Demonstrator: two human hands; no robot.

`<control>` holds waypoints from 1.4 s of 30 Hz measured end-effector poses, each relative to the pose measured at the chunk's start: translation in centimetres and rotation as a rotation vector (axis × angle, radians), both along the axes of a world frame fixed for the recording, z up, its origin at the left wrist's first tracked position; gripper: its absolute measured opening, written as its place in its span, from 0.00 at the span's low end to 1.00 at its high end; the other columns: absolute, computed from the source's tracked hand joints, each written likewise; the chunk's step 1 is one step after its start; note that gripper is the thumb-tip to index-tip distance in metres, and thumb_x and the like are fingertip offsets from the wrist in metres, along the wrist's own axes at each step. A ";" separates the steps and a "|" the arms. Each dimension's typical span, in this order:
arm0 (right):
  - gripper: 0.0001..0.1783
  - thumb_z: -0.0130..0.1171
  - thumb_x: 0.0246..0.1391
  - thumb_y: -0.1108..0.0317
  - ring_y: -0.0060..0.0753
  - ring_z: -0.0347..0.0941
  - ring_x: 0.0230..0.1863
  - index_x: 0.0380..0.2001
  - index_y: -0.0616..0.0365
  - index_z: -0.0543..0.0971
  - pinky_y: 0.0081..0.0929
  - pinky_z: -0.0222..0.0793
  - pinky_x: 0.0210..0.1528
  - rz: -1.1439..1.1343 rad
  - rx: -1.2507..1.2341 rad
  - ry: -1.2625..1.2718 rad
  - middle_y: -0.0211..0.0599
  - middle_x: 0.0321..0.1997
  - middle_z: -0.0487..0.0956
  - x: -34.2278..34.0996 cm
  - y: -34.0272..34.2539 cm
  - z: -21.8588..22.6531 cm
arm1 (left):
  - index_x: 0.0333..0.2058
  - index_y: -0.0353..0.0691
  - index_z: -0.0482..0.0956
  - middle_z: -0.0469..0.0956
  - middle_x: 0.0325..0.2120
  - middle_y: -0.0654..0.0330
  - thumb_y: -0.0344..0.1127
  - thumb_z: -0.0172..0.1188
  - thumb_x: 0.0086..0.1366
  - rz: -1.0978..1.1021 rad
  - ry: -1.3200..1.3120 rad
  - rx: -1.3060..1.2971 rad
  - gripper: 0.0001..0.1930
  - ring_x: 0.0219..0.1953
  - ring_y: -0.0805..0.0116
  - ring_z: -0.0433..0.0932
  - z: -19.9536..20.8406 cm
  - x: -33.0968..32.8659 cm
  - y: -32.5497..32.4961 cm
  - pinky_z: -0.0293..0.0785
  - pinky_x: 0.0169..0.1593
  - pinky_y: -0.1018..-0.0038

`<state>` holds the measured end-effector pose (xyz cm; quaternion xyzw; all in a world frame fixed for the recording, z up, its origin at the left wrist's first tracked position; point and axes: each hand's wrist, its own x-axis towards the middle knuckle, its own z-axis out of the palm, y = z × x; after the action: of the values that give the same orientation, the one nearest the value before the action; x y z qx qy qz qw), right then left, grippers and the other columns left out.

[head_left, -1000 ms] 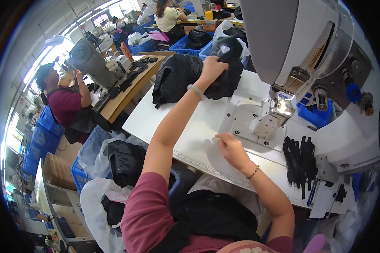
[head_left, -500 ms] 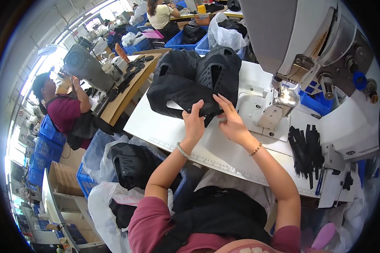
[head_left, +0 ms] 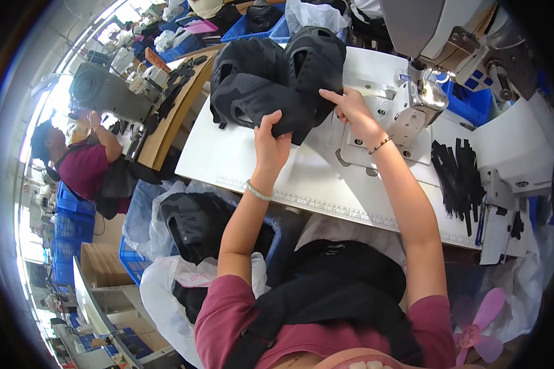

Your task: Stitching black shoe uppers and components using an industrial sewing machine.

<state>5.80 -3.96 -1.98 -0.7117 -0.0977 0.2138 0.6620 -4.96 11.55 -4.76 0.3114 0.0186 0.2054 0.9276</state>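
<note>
Over the white sewing table (head_left: 209,154) I hold up a black shoe upper (head_left: 252,98) with dark grey raised patterning. My left hand (head_left: 272,144) grips its near edge, thumb on top. At its right end is my right hand (head_left: 356,115), index finger stretched along the black material and the other fingers curled at the edge; the thumb is mostly hidden. Just behind stand two more black uppers, one at the back left (head_left: 249,56) and one at the back right (head_left: 317,58) with an oblong opening. The sewing machine's metal post (head_left: 417,107) stands right of my right hand.
Black strips (head_left: 458,178) lie at the table's right. Behind the machine is a blue bin (head_left: 468,104). Below left, another black upper (head_left: 191,224) sits among plastic bags over a blue basket (head_left: 132,261). A co-worker (head_left: 86,163) sits at a machine on the left. A pink fan (head_left: 480,332) is lower right.
My view has shifted, moving the table up in the picture. The front upper has turned, showing its patterned side. My right hand's spread fingers have curled, except the index finger.
</note>
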 end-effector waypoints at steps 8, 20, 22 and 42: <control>0.09 0.60 0.51 0.67 0.14 0.59 0.19 0.35 0.54 0.72 0.13 0.59 0.22 -0.012 0.870 -0.038 0.20 0.23 0.68 4.3 3.1 2.2 | 0.39 0.31 0.73 0.77 0.36 0.53 0.34 0.54 0.59 0.405 -0.298 0.126 0.13 0.39 0.60 0.76 1.9 -10.0 -1.0 0.71 0.49 0.66; 0.24 0.58 0.53 0.58 0.25 0.68 0.14 0.45 0.66 0.69 0.16 0.54 0.12 0.169 0.291 -0.168 0.36 0.29 0.73 -5.2 -0.6 1.0 | 0.40 0.41 0.74 0.78 0.39 0.59 0.37 0.50 0.65 0.007 -0.052 -0.134 0.10 0.43 0.67 0.76 5.6 -9.0 -1.7 0.67 0.51 0.67; 0.12 0.56 0.54 0.69 0.24 0.70 0.14 0.36 0.68 0.73 0.18 0.60 0.14 0.504 0.383 0.109 0.34 0.23 0.73 -9.8 -4.4 2.0 | 0.40 0.39 0.74 0.78 0.40 0.58 0.39 0.50 0.65 -0.045 -0.020 -0.185 0.11 0.45 0.67 0.75 5.8 -7.4 -3.5 0.64 0.53 0.69; 0.05 0.58 0.54 0.71 0.04 0.55 0.17 0.29 0.59 0.73 0.08 0.48 0.17 -0.352 0.486 -0.338 0.18 0.20 0.69 -9.3 -12.8 3.7 | 0.26 0.31 0.73 0.67 0.15 0.69 0.33 0.55 0.62 0.019 -0.068 1.009 0.10 0.18 0.85 0.59 8.8 6.4 -14.5 0.55 0.21 0.82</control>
<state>-3.55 -16.79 1.69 -0.5646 -0.1298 -0.0543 0.8133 1.45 -2.99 4.07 0.7138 -0.1102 0.2073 0.6598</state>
